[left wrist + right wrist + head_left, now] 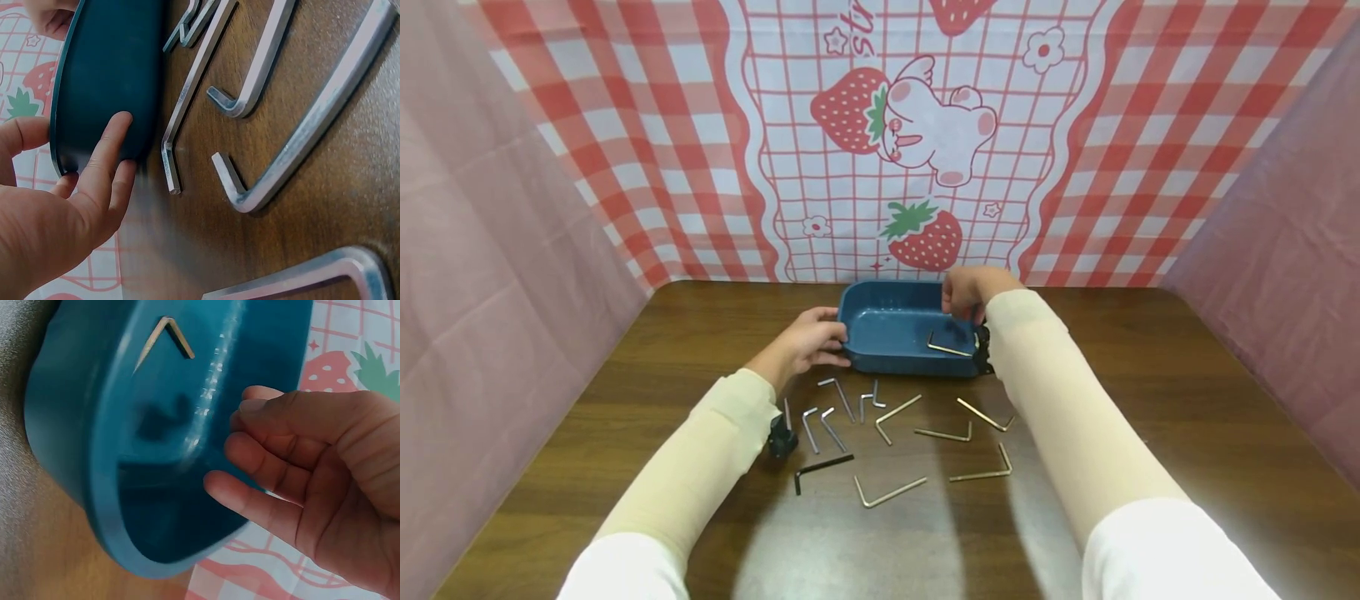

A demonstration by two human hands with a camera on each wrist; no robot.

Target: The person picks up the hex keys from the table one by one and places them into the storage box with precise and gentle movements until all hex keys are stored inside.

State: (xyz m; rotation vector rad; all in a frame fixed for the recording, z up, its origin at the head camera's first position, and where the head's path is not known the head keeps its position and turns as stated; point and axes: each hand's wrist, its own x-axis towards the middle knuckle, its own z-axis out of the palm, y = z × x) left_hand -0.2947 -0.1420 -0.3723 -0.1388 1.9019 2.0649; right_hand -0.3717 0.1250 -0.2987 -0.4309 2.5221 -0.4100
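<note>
At the left end of a blue tray [880, 365], my left hand [815, 337] grips it. In the left wrist view the thumb is at the rim and the straighter fingers [103, 147] lie against the outer wall. Over the tray's right part hangs my right hand [966, 293], its fingers loosely bent and the thumb close to the index finger. Nothing shows between them in the right wrist view. Below it, one brass-coloured hex key [156, 336] lies inside the tray, apart from the fingers.
In front of the tray lie several silver hex keys [837, 398], a black hex key [824, 466] and several brass-coloured hex keys [895, 492] on the wooden table [647, 400]. A checked strawberry cloth [700, 167] hangs behind; pink cloths [1262, 192] flank the sides.
</note>
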